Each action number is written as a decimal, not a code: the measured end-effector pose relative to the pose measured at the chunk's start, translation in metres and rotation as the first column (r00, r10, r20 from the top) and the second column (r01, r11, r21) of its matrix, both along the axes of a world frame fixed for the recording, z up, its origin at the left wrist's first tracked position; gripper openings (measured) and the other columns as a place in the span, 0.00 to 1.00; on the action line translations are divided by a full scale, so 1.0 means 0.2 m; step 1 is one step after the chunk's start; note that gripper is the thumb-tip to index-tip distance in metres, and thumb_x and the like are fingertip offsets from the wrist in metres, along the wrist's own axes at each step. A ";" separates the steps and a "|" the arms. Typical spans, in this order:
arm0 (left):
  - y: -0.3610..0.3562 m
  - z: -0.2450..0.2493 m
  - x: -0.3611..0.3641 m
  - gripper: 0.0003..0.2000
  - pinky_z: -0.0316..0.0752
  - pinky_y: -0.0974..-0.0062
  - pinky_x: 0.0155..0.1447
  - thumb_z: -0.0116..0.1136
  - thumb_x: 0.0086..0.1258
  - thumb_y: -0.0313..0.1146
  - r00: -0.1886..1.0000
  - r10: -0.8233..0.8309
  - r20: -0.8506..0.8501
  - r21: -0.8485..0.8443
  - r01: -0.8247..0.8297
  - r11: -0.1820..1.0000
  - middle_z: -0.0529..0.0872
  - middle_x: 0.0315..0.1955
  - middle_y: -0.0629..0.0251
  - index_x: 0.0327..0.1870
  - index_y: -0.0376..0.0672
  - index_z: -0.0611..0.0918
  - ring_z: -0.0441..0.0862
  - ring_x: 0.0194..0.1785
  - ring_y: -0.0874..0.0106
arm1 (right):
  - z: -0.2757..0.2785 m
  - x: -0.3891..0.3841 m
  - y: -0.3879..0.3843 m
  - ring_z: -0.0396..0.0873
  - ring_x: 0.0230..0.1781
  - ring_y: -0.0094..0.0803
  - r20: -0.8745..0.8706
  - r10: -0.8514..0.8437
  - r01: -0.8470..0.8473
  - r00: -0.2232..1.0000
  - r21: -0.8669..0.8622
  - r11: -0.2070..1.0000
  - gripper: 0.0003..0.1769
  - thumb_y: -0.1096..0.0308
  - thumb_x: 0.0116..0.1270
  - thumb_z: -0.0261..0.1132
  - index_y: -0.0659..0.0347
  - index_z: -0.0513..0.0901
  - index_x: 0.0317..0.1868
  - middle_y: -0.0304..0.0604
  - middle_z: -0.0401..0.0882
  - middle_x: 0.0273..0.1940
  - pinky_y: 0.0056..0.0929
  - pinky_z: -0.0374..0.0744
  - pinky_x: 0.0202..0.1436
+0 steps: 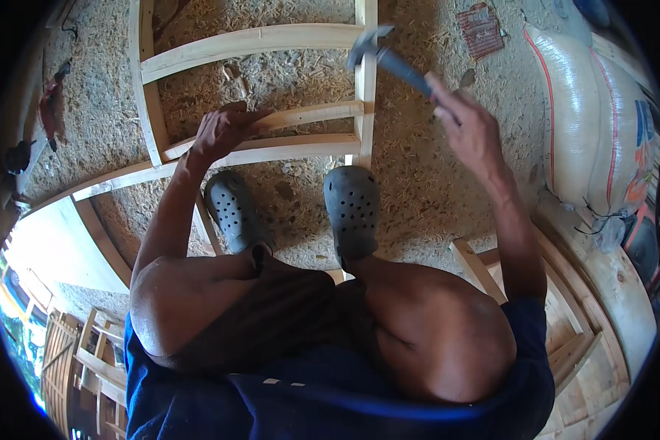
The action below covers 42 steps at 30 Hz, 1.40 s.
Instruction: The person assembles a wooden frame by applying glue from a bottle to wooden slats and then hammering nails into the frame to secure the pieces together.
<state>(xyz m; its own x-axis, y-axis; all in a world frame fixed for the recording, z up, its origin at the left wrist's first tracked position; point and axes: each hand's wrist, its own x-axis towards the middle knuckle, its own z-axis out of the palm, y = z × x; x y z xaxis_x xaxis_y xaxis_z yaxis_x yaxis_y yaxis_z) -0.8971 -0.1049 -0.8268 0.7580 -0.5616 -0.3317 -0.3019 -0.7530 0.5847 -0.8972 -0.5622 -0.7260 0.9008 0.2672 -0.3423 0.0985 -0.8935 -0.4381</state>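
My right hand (468, 128) is closed around the handle of a claw hammer (402, 67). The hammer's head overlaps the right rail (367, 88) of a wooden frame, where a curved crosspiece (249, 44) meets it. My left hand (224, 136) grips a pale wooden slat (312, 116) lying across the frame, fingers stretched along it towards the right. One end of the slat reaches the right rail. Just below it in view runs another crosspiece (293, 149), close to my grey clogs (352, 205).
Wood shavings cover the dirt floor (418, 183). White woven sacks (583, 110) stand at the right, with a reddish brick-like block (481, 31) lying nearby. More wooden framework (565, 293) is at the lower right, and wooden pieces (103, 367) stand at the lower left.
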 end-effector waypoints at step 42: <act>0.06 -0.14 -0.04 0.20 0.84 0.59 0.41 0.65 0.72 0.57 0.988 -0.059 -0.144 -0.067 0.050 0.996 0.91 0.33 0.59 0.45 0.48 0.90 0.90 0.35 0.57 | 0.02 0.04 0.08 0.76 0.27 0.27 -0.347 0.256 -0.309 0.902 -0.105 0.945 0.27 0.72 0.78 0.62 0.50 0.75 0.76 0.44 0.83 0.44 0.27 0.81 0.28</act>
<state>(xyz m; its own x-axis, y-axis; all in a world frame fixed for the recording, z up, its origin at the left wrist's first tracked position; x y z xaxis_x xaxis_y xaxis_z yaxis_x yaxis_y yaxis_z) -0.9051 -0.0939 -0.8555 0.6721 -0.6240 -0.3987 -0.2495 -0.6977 0.6715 -0.8894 -0.5469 -0.7223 0.6270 0.4138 -0.6601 0.2325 -0.9081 -0.3483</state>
